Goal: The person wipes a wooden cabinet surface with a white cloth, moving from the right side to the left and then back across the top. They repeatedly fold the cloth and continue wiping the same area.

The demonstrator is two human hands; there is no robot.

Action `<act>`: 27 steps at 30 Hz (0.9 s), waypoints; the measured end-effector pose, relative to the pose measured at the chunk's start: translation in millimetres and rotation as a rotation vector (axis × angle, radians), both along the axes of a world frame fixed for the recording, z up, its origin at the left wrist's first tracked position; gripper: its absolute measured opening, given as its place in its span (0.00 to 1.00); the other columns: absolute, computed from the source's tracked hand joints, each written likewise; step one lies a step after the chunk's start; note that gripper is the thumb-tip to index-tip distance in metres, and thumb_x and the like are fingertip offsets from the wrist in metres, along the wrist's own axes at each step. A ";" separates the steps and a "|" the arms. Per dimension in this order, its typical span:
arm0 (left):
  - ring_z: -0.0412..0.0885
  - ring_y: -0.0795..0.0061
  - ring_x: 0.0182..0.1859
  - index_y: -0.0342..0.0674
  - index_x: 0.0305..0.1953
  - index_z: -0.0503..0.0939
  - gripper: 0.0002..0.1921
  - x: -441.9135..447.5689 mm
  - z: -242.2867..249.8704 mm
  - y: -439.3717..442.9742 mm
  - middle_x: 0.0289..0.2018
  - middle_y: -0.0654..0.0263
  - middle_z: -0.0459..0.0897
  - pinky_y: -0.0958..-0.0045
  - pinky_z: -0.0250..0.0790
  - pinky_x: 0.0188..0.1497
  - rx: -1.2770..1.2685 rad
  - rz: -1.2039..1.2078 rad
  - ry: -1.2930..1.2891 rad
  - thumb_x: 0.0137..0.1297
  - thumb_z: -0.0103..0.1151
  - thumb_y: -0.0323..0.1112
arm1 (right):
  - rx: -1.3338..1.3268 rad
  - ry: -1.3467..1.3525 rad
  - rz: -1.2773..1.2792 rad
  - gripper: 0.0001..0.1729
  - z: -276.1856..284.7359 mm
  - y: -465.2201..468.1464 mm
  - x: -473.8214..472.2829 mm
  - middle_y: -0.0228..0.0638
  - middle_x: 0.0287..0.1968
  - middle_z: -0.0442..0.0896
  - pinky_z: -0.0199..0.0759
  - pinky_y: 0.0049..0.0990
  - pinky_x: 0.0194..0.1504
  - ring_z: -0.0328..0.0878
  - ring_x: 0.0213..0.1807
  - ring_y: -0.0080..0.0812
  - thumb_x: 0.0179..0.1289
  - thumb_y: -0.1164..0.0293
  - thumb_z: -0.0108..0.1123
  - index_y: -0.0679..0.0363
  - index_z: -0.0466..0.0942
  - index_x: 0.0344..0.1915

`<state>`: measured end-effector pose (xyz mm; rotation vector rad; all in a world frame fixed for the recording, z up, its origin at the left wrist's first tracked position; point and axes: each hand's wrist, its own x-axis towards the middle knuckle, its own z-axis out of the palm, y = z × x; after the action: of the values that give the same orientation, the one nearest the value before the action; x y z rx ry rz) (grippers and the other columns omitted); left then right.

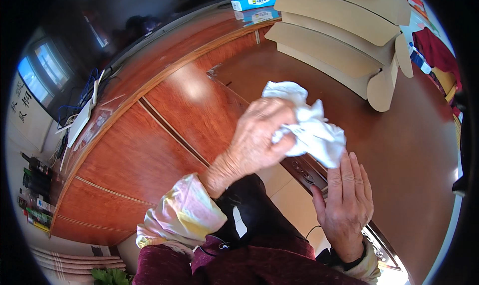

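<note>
My left hand (258, 135) grips a crumpled white cloth (318, 135) over the near edge of a dark brown wooden table (404, 165). Part of the cloth is hidden behind its fingers. To the right, my right hand (346, 202) lies palm down at the table's edge, fingers stretched out and fingertips close to the lower end of the cloth. No object shows in it.
A folded cardboard piece with several flaps (336, 15) stands on the table's far part. At left is a reddish wooden cabinet (123, 165) bearing a white router (80, 122), cables and a blue tissue pack (254, 2), before a large dark screen (123, 19). Bottles (37, 180) stand far left.
</note>
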<state>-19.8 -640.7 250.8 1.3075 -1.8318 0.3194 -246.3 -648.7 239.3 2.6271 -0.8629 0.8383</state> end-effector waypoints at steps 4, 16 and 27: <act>0.76 0.47 0.42 0.34 0.35 0.73 0.10 62.6 -0.8 -18.9 0.36 0.50 0.78 0.58 0.69 0.49 0.030 0.176 0.056 0.50 0.49 0.29 | 0.002 -0.014 -0.009 0.36 -0.3 0.9 1.7 0.48 0.60 0.71 0.62 0.42 0.61 0.70 0.61 0.47 0.49 0.66 0.66 0.68 0.69 0.58; 0.62 0.53 0.65 0.38 0.62 0.65 0.23 129.4 55.2 -91.5 0.65 0.53 0.62 0.62 0.54 0.68 0.862 0.591 -0.654 0.72 0.34 0.42 | -0.024 -0.020 -0.006 0.31 1.8 -0.2 -0.4 0.49 0.57 0.74 0.68 0.40 0.58 0.73 0.59 0.45 0.50 0.66 0.63 0.68 0.72 0.55; 0.68 0.53 0.60 0.47 0.54 0.75 0.18 -23.6 25.0 -82.1 0.59 0.49 0.69 0.58 0.63 0.61 0.381 -0.218 -0.381 0.65 0.50 0.43 | -0.029 -0.002 -0.006 0.28 1.0 -0.4 -2.2 0.48 0.56 0.74 0.67 0.38 0.59 0.74 0.57 0.43 0.54 0.66 0.60 0.68 0.72 0.54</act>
<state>-43.4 -722.8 275.9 1.3453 -2.4266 0.1054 -248.5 -649.0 240.3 2.5978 -0.8519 0.8464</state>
